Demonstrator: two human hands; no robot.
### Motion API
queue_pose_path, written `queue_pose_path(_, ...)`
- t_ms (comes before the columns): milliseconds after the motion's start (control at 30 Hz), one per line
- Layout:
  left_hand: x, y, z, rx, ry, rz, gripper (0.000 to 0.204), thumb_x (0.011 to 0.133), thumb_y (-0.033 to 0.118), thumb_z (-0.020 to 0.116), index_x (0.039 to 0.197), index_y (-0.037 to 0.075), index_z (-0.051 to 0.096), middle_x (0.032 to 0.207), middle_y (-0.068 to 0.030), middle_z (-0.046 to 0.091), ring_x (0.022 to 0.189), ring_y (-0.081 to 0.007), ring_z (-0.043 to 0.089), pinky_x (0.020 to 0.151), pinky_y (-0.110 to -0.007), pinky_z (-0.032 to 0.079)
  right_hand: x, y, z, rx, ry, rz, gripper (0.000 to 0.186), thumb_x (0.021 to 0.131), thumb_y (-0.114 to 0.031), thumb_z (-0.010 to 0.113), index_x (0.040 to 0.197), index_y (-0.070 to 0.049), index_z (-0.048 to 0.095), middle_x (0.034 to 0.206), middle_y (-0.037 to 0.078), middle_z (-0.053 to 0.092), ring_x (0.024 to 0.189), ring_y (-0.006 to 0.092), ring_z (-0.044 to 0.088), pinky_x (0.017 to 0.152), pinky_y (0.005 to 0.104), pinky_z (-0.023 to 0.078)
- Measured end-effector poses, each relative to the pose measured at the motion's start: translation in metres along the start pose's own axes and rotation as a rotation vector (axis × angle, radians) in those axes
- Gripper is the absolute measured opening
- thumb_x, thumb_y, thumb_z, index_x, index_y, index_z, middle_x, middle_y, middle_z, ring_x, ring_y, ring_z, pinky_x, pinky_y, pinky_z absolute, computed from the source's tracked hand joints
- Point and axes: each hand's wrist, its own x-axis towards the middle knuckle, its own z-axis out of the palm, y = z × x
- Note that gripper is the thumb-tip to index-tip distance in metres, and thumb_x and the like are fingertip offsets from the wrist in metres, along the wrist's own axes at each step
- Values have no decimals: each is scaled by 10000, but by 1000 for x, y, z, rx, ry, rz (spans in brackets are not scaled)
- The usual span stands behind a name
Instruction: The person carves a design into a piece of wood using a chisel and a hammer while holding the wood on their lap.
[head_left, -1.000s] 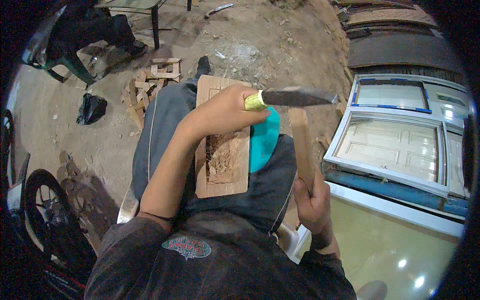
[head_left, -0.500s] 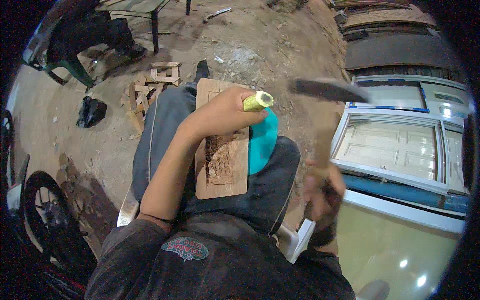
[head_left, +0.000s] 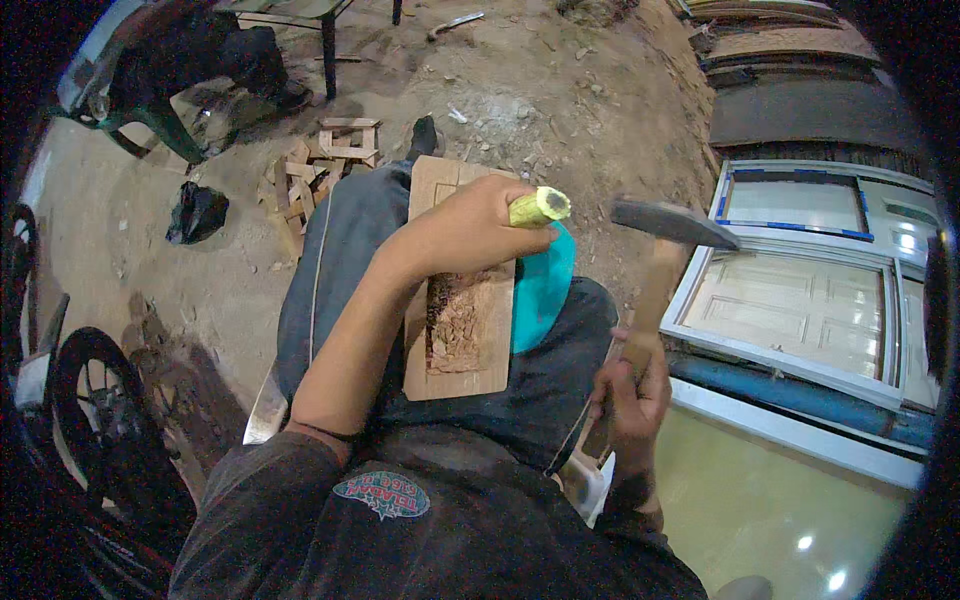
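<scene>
A wooden board (head_left: 459, 386) rests on my lap, with a roughly cut rectangular recess full of wood chips (head_left: 468, 322). My left hand (head_left: 478, 222) lies over the board's upper part, wrapped round the yellow-green handle of a chisel (head_left: 538, 207); its blade is hidden beneath the hand. To the right, off the board, my right hand (head_left: 637, 385) grips a hammer (head_left: 655, 290) by its wooden handle. The dark hammer head is raised to the right of the chisel handle's end. A flat teal piece (head_left: 545, 285) shows from under the board's right side.
White framed doors or windows (head_left: 790, 310) stack up on the right, beside a pale glossy panel (head_left: 800, 500). Wood offcuts (head_left: 300, 195) and a black plastic bag (head_left: 196, 212) lie on the dirt floor. A motorcycle wheel (head_left: 105, 400) stands at left; a seated person (head_left: 205, 65) is beyond.
The blurred hammer is now sharper, its head a little lower and further right. My left hand keeps its hold on the chisel. The whole view has shifted slightly.
</scene>
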Motion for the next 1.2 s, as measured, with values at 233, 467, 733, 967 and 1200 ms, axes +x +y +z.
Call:
queue_pose_path(233, 0, 0, -6, 24, -57, -52, 238, 862, 250, 669, 870, 23, 597, 755, -12, 595, 713, -104, 524, 681, -288, 458, 8, 6, 0, -44, 27, -145, 230, 892, -179, 640, 1037, -18, 564, 754, 20, 571, 583, 115, 528, 494, 264, 428)
queue_pose_path(467, 0, 1, -1, 9, 32, 57, 250, 783, 205, 673, 758, -15, 556, 636, -110, 543, 589, -165, 496, 577, -344, 434, 28, -5, 9, -276, -73, -346, 220, 939, -194, 554, 1042, 0, 546, 718, 29, 547, 554, 90, 465, 504, 247, 367)
queue_pose_path(733, -2, 3, 0, 47, 49, 21, 244, 791, 199, 670, 762, -20, 567, 626, -125, 573, 577, -193, 533, 579, -350, 445, 17, -17, 14, 492, 36, -326, 441, 919, -450, 557, 1040, -31, 485, 637, 45, 480, 487, 150, 477, 417, 290, 406)
queue_pose_path(967, -2, 0, -3, 50, 51, 23, 258, 788, 210, 676, 755, -26, 577, 641, -138, 575, 582, -196, 543, 570, -354, 448, 22, -31, 14, -508, -86, -204, 220, 959, -235, 532, 952, -17, 562, 710, 75, 573, 522, 134, 496, 476, 287, 392)
queue_pose_path(1200, 0, -2, 1, 61, 55, 23, 245, 790, 200, 674, 758, -20, 572, 654, -112, 571, 593, -176, 524, 582, -338, 445, 8, -20, 29, -66, 95, -366, 225, 980, -182, 481, 1091, 6, 534, 599, -7, 440, 485, 51, 387, 438, 208, 303)
